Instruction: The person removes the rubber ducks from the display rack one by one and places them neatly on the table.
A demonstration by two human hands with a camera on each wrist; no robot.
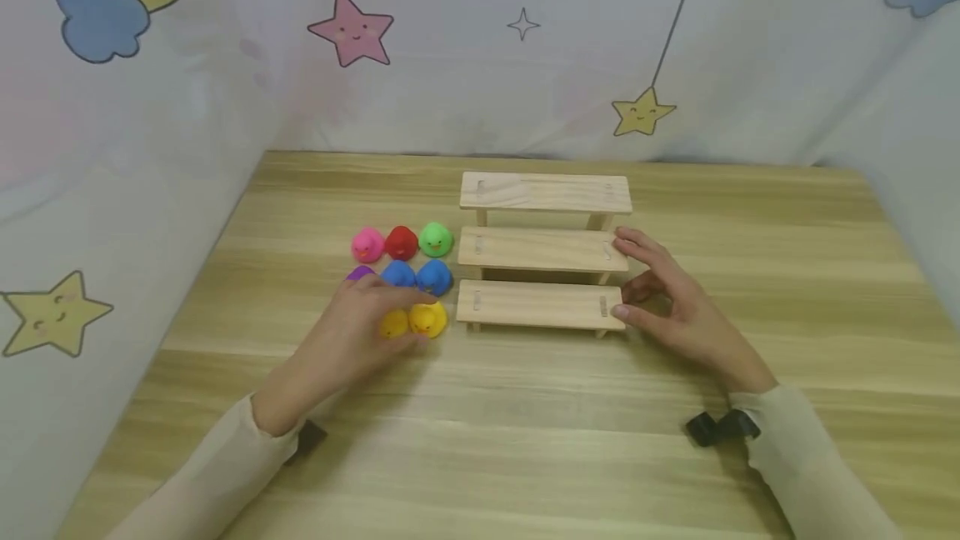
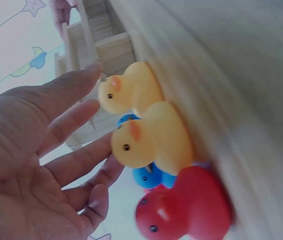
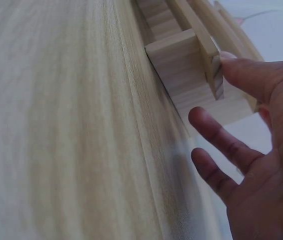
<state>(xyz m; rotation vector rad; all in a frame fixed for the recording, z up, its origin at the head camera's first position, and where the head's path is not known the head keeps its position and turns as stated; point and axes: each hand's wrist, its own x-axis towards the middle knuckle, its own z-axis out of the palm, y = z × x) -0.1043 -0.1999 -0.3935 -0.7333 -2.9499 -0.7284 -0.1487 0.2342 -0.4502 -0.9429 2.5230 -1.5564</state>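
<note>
Small rubber ducks in several colours stand in rows on the table. My left hand [image 1: 360, 315] reaches over the front row, its thumb and fingers spread beside a yellow duck [image 1: 427, 320] at the right end. In the left wrist view, the thumb tip is right at that duck's head, and a second yellow duck [image 2: 154, 137] and a red duck [image 2: 184, 207] line up beside it. A three-tier wooden stand [image 1: 540, 304] is right of the ducks. My right hand [image 1: 675, 307] touches its right end, thumb at the lowest step and index finger at the middle one.
Behind the front row are blue ducks [image 1: 433, 277] and a partly hidden purple duck [image 1: 362, 272]. The back row has a pink duck [image 1: 367, 246], another red duck [image 1: 401, 243] and a green duck [image 1: 436, 240]. A patterned cloth [image 1: 465, 90] surrounds the wooden table [image 1: 510, 440].
</note>
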